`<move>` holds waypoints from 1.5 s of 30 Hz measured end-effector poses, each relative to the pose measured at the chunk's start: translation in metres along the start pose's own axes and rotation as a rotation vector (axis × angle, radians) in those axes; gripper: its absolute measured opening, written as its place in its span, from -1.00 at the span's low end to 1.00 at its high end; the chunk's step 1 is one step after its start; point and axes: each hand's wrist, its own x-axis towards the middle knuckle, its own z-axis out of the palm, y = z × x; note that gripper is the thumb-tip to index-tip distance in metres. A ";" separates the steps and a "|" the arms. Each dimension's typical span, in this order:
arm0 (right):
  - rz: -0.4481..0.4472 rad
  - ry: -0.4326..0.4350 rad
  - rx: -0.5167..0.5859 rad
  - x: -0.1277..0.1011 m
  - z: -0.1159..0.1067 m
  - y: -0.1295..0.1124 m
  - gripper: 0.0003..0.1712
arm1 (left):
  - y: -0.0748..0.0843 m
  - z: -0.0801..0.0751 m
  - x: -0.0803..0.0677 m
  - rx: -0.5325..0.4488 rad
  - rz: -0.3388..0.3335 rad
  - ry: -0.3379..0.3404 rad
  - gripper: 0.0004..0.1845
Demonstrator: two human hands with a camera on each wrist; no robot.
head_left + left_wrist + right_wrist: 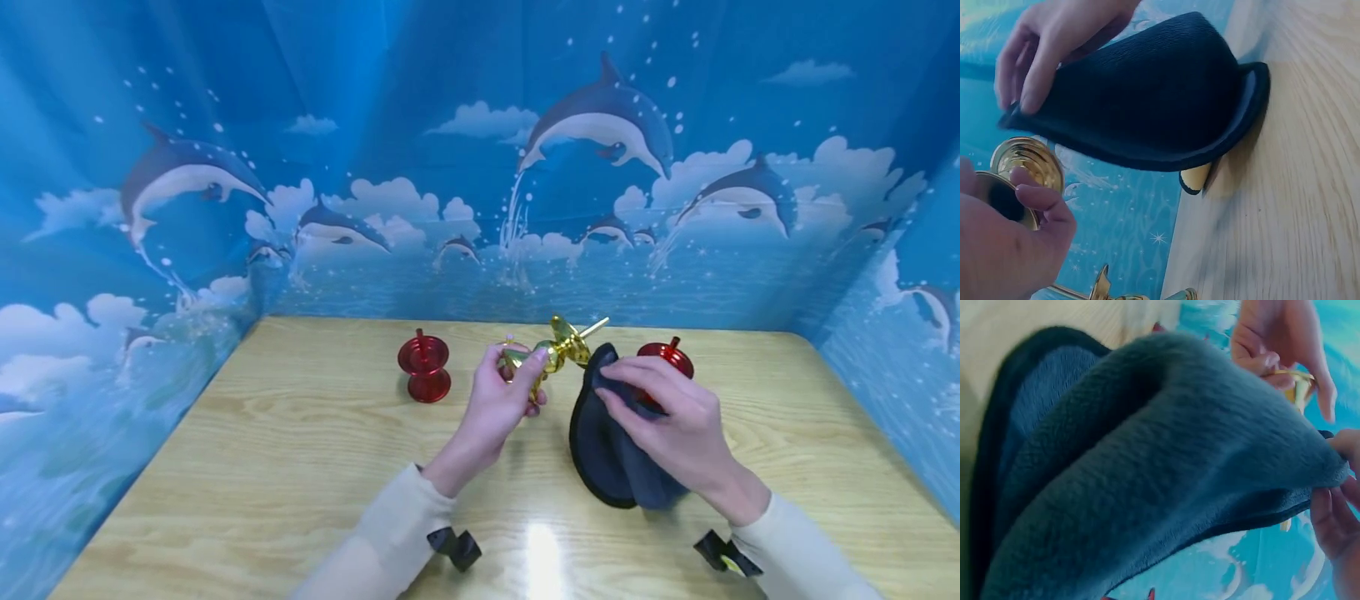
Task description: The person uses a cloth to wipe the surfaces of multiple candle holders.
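My left hand (498, 404) grips a shiny gold candle holder (558, 356) by its base end, above the table. The holder is tilted, and its thin spike points up and to the right. My right hand (675, 412) pinches the upper edge of a dark grey cloth (611, 454) with black trim, thumb against fingers. The cloth (1166, 444) hangs folded from that pinch, its fuzzy side showing in the right wrist view. Its top edge is close beside the holder's dish. In the left wrist view, the holder's hollow underside (1007, 200) faces the camera.
A red candle holder (425, 367) with a spike stands to the left on the wooden table (300, 467). Another red holder (667, 358) stands behind my right hand, partly hidden. More gold metal (1129, 296) shows low in the left wrist view. A dolphin-printed curtain (480, 167) surrounds the table.
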 end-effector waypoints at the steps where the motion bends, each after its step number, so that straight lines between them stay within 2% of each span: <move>1: -0.061 0.000 -0.034 0.002 0.003 0.000 -0.70 | -0.001 0.001 -0.001 0.038 0.015 -0.007 -0.52; 4: -0.187 -0.032 -0.155 0.006 0.009 -0.002 -0.62 | -0.004 0.002 -0.004 0.139 0.083 -0.041 -0.48; 7: -0.255 -0.078 -0.292 0.008 0.012 -0.004 -0.61 | -0.006 0.004 -0.006 0.212 0.162 -0.062 -0.47; 10: -0.277 -0.122 -0.424 0.008 0.013 -0.005 -0.58 | -0.006 0.006 -0.008 0.255 0.204 -0.036 -0.45; 13: -0.278 -0.142 -0.482 0.009 0.015 -0.006 -0.55 | -0.006 0.008 -0.007 0.254 0.204 0.016 -0.45; 16: -0.280 -0.141 -0.496 0.010 0.018 -0.007 -0.55 | -0.006 0.011 -0.007 0.215 0.167 0.054 -0.45; 18: -0.280 -0.130 -0.486 0.010 0.020 -0.007 -0.58 | -0.004 0.013 -0.006 0.152 0.120 0.061 -0.43; 24: -0.288 -0.105 -0.470 0.003 0.024 -0.001 -0.59 | 0.010 0.017 -0.008 -0.051 -0.048 0.019 -0.45; 26: -0.290 -0.094 -0.470 0.000 0.024 0.001 -0.60 | 0.014 0.017 -0.009 -0.062 -0.089 0.004 -0.40; 32: -0.329 -0.041 -0.442 -0.002 0.022 0.001 -0.65 | 0.016 0.015 -0.009 -0.025 -0.183 -0.014 -0.01; 34: -0.339 -0.033 -0.413 -0.002 0.022 0.002 -0.63 | 0.015 0.013 -0.008 0.019 -0.194 -0.029 0.00; 36: -0.337 -0.036 -0.382 -0.002 0.021 0.002 -0.60 | 0.014 0.011 -0.007 0.096 -0.169 -0.059 -0.08; 39: -0.314 -0.051 -0.355 -0.001 0.019 0.003 -0.57 | 0.013 0.005 -0.007 0.234 -0.052 -0.121 -0.31; 43: -0.257 -0.064 -0.347 0.001 0.014 0.004 -0.53 | 0.011 -0.003 -0.007 0.488 0.213 -0.197 -0.29; 45: -0.246 -0.064 -0.347 0.002 0.012 0.004 -0.53 | 0.009 -0.007 -0.007 0.631 0.345 -0.205 -0.27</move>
